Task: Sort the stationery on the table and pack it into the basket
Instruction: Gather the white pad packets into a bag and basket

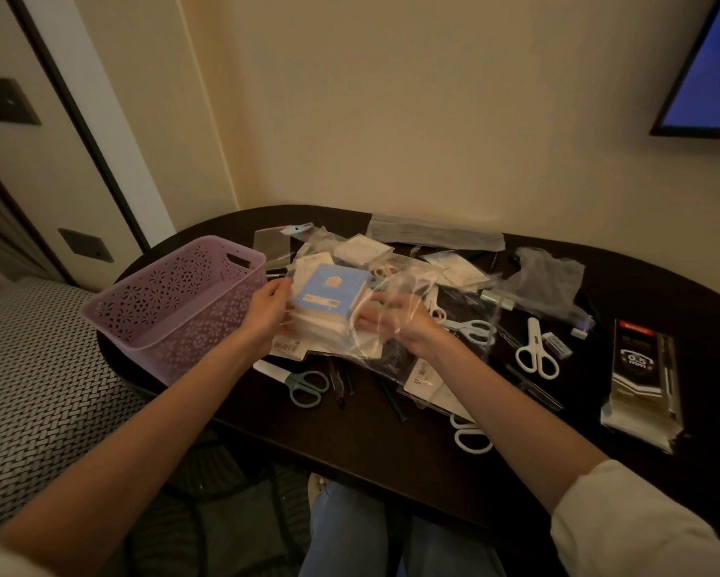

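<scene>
Both hands hold a stack of flat packets topped by a blue card [329, 291] above the dark table [391, 451]. My left hand [267, 312] grips the stack's left edge. My right hand [395, 322] grips its right side through a clear plastic bag [400, 285]. The purple perforated basket [171, 301] stands just left of my left hand, and I see nothing inside it. More packets lie underneath and behind the stack.
Scissors lie scattered: green-handled [306, 385], white [535, 354], another white pair [472, 435] near the front edge, pale blue [470, 329]. A 0.5 mm lead packet pile [641, 381] sits at right. Pens, an eraser [556, 343], a grey cloth [433, 235]. A patterned bed lies left.
</scene>
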Available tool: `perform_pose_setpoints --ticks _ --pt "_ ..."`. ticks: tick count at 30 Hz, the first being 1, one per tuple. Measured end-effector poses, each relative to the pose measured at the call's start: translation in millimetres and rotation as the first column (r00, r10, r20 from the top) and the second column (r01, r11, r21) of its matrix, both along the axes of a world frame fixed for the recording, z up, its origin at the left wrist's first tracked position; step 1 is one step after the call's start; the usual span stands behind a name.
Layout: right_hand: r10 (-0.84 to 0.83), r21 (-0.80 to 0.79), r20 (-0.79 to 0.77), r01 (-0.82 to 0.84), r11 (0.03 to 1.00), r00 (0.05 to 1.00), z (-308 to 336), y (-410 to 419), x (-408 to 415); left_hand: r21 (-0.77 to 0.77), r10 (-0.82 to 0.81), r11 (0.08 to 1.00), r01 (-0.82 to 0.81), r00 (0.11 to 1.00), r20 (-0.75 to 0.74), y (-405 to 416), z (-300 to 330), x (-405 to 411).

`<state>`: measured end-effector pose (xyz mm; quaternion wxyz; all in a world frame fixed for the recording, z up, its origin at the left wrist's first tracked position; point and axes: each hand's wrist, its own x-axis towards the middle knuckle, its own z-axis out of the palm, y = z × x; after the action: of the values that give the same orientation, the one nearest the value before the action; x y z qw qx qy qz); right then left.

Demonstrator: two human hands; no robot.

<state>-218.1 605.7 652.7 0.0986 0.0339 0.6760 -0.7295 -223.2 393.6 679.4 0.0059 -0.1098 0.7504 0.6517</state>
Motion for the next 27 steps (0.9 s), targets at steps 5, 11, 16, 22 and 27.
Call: perform_pose_setpoints --ticks 5,11,16,22,27 --pt "0.111 -0.42 0.139 -0.042 0.906 0.984 2 4 -5 0.005 0.002 1.0 -0.002 1.0 0.008 -1 3 1" --pt "0.272 -0.58 0.188 -0.117 0.806 0.944 15 24 13 -0.025 -0.006 1.0 0.006 1.0 0.018 7 10 1" --pt "0.273 -0.622 0.29 -0.036 0.782 0.917 20 25 14 0.042 0.049 0.998 -0.051 0.998 0.041 13 11 6" --pt "0.355 -0.552 0.28 -0.153 0.82 0.892 34 9 18 0.044 0.051 0.997 -0.056 0.995 0.091 11 14 9" --pt "0.276 -0.542 0.375 -0.032 0.84 0.885 36 13 14 0.01 0.02 1.0 -0.021 0.994 0.107 9 16 13"
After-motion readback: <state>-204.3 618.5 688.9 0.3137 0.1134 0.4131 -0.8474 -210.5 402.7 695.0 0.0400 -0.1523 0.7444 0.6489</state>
